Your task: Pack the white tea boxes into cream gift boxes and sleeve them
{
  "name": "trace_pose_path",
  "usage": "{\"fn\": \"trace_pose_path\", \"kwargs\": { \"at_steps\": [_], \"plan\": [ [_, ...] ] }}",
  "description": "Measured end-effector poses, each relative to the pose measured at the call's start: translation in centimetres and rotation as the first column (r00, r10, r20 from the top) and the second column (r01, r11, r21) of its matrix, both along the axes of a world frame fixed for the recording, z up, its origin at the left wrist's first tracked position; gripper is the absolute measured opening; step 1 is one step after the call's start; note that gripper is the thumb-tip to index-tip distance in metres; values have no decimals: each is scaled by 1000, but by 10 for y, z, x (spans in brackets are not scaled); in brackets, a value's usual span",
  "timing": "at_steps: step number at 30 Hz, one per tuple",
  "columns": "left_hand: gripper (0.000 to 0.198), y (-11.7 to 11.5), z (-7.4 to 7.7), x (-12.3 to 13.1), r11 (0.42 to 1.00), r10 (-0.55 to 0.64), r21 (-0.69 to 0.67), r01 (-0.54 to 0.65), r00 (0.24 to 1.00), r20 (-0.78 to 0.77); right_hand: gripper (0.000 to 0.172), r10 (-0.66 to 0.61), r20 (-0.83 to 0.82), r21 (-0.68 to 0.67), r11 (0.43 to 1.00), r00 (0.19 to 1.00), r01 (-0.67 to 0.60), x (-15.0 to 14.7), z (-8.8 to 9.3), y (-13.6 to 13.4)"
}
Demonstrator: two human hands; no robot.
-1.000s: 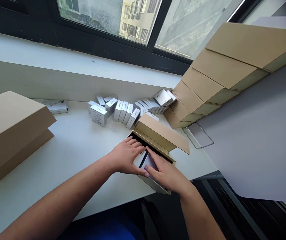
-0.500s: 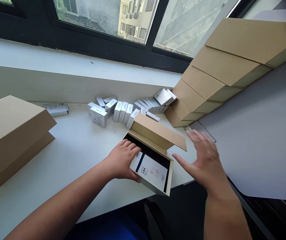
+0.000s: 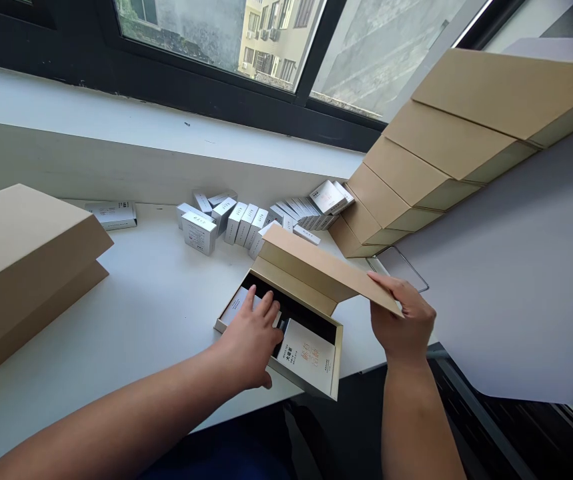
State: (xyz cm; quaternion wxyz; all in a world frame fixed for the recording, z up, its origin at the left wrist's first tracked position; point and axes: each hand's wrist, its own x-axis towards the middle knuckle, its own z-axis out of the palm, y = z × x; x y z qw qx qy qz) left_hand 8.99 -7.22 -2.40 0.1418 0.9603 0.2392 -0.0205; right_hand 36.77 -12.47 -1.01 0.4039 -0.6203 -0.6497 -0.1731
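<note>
An open cardboard gift box [image 3: 310, 383] stands near the table's front edge, its hinged lid [image 3: 323, 270] raised. Inside lie a white small box [image 3: 309, 357] with printed characters on the right and another white small box [image 3: 235, 308] on the left, partly covered by my fingers. My left hand [image 3: 253, 340] rests over the middle of the gift box with its fingers spread, hiding what lies under the palm. At the lid's right end, my right hand [image 3: 403, 320] grips the lid's edge between thumb and fingers.
Several small white boxes [image 3: 246, 223] stand and lean along the wall below the window. A stack of brown boxes [image 3: 461, 140] rises at the right beside a metal wire frame [image 3: 411, 267]. Another large brown box [image 3: 26, 247] occupies the left, near a lone white box [image 3: 113, 215].
My right hand has come to the lid and taken hold of its edge. My left hand has let go of the gift box's front side and spread over its contents.
</note>
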Motion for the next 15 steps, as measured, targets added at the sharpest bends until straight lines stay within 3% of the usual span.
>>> {"fn": "trace_pose_path", "kwargs": {
  "at_steps": [5, 9, 12, 15],
  "plan": [
    [65, 0, -10, 12, 993, -34, 111, 40, 998, -60, 23, 52, -63, 111, 993, 997, -44, -7, 9, -9],
    [62, 2, -1, 6, 995, -57, 75, 61, 997, -45, 29, 170, -130, 140, 978, 977, -152, -14, 17, -22],
    [61, -2, 12, -8, 999, -49, 21, 49, 999, 4, 27, 310, -212, 84, 951, 927, -299, -19, 26, -36],
    [60, -10, 19, -18, 999, -23, -45, 24, 999, 29, 23, 387, -333, -72, 899, 860, -432, -20, 29, -52]
  ]
}}
